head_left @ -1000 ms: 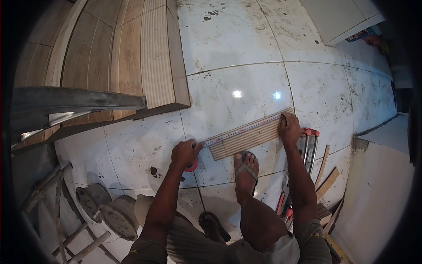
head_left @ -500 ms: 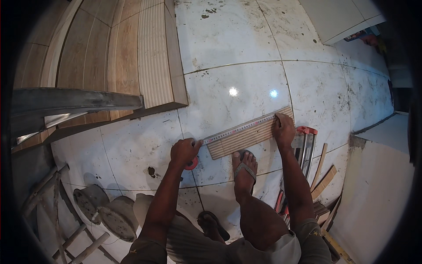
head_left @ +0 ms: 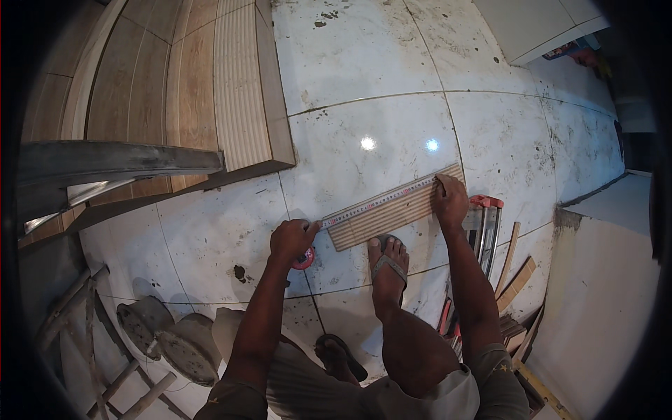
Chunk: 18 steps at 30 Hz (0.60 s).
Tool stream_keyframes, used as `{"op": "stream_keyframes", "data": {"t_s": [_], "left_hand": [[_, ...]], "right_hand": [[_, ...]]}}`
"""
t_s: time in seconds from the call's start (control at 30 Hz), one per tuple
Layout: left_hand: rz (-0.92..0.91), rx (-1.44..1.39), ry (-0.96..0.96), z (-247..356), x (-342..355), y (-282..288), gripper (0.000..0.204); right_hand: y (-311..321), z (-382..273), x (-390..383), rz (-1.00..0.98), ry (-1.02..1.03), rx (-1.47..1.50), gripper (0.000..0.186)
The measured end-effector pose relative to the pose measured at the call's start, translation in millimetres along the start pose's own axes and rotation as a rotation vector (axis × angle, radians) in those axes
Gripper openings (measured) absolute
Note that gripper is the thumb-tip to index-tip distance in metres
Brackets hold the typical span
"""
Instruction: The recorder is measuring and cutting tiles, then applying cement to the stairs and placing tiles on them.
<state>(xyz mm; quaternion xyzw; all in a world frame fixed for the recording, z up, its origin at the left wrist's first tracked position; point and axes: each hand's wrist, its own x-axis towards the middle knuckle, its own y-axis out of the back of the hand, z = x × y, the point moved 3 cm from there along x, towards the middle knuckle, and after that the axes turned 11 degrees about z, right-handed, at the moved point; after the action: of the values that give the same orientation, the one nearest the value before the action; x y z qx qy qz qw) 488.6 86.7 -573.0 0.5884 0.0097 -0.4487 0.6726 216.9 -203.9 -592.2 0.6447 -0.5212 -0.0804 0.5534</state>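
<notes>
One hand [head_left: 451,203] (the right) moved left along the ribbed strip [head_left: 392,218].

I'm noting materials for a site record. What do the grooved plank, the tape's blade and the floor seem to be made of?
Grooved plank: perhaps matt ceramic, given its tan, evenly ridged face; wood remains possible.
Tape's blade: probably coated metal, pale and straight; plastic isn't excluded.
Floor: likely glazed tile, smudged but glossy white, jointed, with two bright reflections.
</notes>
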Motion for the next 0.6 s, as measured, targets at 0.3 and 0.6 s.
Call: {"op": "stream_keyframes", "data": {"t_s": [0.3, 0.6], "left_hand": [[0.005, -0.018, 0.019, -2.4, 2.8, -3.3, 0.055], [-0.004, 0.037, 0.112, -0.2, 4.3, 4.3, 0.058]], "right_hand": [[0.1, -5.2, 1.8, -0.014, 0.019, -0.070, 0.024], [-3.2, -6.3, 2.8, -0.046, 0.023, -0.096, 0.024]]}}
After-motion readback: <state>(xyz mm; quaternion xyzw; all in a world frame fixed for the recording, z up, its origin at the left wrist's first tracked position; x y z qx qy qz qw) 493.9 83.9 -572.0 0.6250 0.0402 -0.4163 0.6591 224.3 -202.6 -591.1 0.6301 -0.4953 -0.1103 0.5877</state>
